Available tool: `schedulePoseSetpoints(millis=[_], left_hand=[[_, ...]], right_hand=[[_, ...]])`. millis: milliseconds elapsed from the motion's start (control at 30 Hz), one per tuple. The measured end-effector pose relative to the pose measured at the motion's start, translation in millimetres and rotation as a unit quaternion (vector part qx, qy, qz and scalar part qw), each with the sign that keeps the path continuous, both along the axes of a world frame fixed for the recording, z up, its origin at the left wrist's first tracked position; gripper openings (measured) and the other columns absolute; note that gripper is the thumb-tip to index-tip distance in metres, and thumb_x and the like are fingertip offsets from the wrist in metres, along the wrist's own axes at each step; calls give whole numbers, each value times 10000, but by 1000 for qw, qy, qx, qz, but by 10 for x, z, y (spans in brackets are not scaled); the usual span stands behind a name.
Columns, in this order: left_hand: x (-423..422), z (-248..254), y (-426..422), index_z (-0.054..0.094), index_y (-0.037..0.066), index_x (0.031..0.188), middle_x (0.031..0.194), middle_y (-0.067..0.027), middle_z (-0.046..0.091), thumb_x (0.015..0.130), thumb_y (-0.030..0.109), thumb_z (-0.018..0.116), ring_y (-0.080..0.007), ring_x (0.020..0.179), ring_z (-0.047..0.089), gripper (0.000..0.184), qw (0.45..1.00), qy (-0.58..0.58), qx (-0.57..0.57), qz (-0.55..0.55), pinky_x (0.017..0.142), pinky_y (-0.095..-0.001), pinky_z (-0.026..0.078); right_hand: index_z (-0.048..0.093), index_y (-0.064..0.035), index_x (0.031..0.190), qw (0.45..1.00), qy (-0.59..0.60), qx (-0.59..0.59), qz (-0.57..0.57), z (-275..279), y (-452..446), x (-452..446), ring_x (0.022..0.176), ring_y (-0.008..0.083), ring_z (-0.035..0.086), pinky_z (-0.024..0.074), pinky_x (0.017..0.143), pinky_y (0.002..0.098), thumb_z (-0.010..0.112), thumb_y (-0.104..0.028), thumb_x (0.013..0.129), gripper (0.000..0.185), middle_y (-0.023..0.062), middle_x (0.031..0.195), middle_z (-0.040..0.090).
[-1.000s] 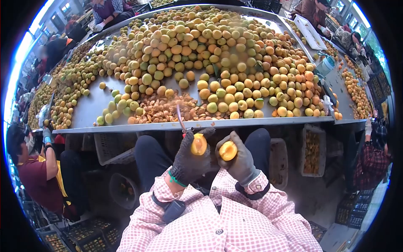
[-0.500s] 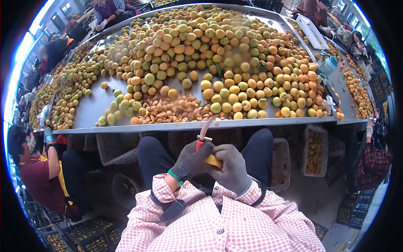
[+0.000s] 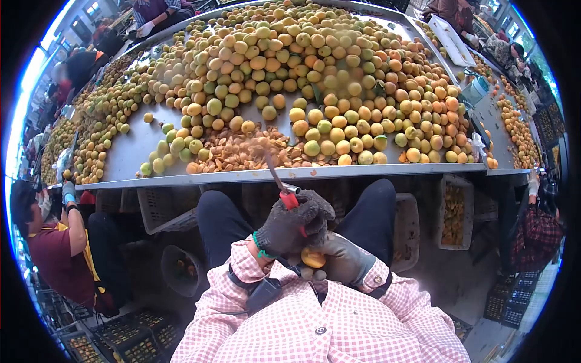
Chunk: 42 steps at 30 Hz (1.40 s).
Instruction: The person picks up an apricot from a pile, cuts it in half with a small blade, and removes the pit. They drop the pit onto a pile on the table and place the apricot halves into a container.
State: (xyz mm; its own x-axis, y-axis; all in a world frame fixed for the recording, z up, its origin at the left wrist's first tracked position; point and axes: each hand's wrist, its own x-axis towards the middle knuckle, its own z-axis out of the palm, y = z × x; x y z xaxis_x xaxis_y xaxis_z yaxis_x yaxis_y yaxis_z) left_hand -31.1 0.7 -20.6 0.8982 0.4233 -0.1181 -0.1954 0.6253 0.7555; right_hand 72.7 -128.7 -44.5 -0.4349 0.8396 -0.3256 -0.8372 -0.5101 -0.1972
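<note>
My left hand (image 3: 293,221), in a dark knitted glove with a green cuff, is closed around a red-handled knife (image 3: 288,198). The knife's thin blade points up toward the table edge, and a silvery metal piece sits near its handle. Just below, my right hand (image 3: 345,259) in a grey glove holds a yellow-orange apricot (image 3: 313,259) low in front of my shirt. Whether that fruit is cut open I cannot tell. Ahead, a pile of reddish-brown apricot pieces (image 3: 242,150) lies at the near edge of the metal table (image 3: 130,158).
Whole apricots (image 3: 266,60) are heaped across the table. Below it stand a white crate (image 3: 166,209), a crate with fruit pieces (image 3: 455,215) and a round bucket (image 3: 181,270). A co-worker in a maroon shirt (image 3: 57,257) sits at left; others work around the tables.
My hands have come apart slightly: the left has turned with the knife, and the right has dropped lower toward my shirt with the apricot. The view has shifted slightly.
</note>
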Motion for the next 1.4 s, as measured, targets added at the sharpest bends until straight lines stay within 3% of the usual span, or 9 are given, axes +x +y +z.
schedulePoseSetpoints(millis=[233,367,433,533,600,767,933,1133,1400], left_hand=[[-62,-199,87,581,-21,993,689,-57,539,901,331,606,-171,596,573,364,985,-156,-36,-63,539,-292,462],[14,-150,30,530,-36,1128,698,-48,514,903,376,589,-181,608,561,473,966,-237,-89,-49,594,-293,462],[23,-69,48,492,-33,1192,694,-40,500,901,384,588,-169,597,539,519,969,-232,-68,-60,594,-291,453],[51,-3,38,407,0,1324,661,-5,421,923,388,550,-121,544,441,576,977,-209,-7,-37,559,-283,423],[46,40,23,413,22,1327,644,12,363,953,384,497,-98,499,368,527,980,-152,-110,73,506,-270,391],[-8,-93,96,537,21,1160,630,19,348,978,399,435,-89,466,309,432,967,-205,-117,95,447,-261,323],[-59,-45,106,555,23,1069,604,17,342,973,422,434,-104,461,297,427,969,-221,-66,85,461,-278,312],[-112,-18,121,565,41,962,584,6,342,966,421,453,-113,464,304,396,968,-237,-33,73,465,-283,297],[-103,-15,62,537,62,868,601,-9,376,960,399,480,-140,464,350,354,974,-218,-6,63,462,-313,323]], right_hand=[[527,-19,1198,997,-67,17,-29,106,-58,44,926,160,567,463,836,291,510,-275,948,358,91,1100,588],[523,-19,1207,997,-27,65,-45,54,-82,51,958,163,573,467,841,291,485,-247,961,338,95,1127,585],[512,-20,1224,945,-309,78,-66,21,-103,38,953,167,576,466,817,275,470,-248,969,344,101,1125,584],[515,-15,1215,929,-343,81,-117,4,-113,23,956,171,576,469,809,270,465,-274,974,358,118,1131,582],[502,-11,1221,947,-302,47,-103,45,-101,33,969,178,581,478,824,280,459,-275,978,361,129,1147,573],[426,-16,1272,976,-117,54,-174,52,-90,-39,937,198,608,507,799,291,471,-264,978,387,159,1165,554],[376,-41,1273,947,-248,1,-202,209,-100,-138,782,186,630,499,565,236,573,-253,930,449,157,1113,560],[384,-38,1280,933,-310,88,-160,160,-154,-84,743,138,600,488,702,235,587,-309,923,491,111,897,618],[375,-30,1293,926,-325,81,-173,216,-125,-156,709,108,563,464,634,228,567,-294,936,483,99,880,592]])
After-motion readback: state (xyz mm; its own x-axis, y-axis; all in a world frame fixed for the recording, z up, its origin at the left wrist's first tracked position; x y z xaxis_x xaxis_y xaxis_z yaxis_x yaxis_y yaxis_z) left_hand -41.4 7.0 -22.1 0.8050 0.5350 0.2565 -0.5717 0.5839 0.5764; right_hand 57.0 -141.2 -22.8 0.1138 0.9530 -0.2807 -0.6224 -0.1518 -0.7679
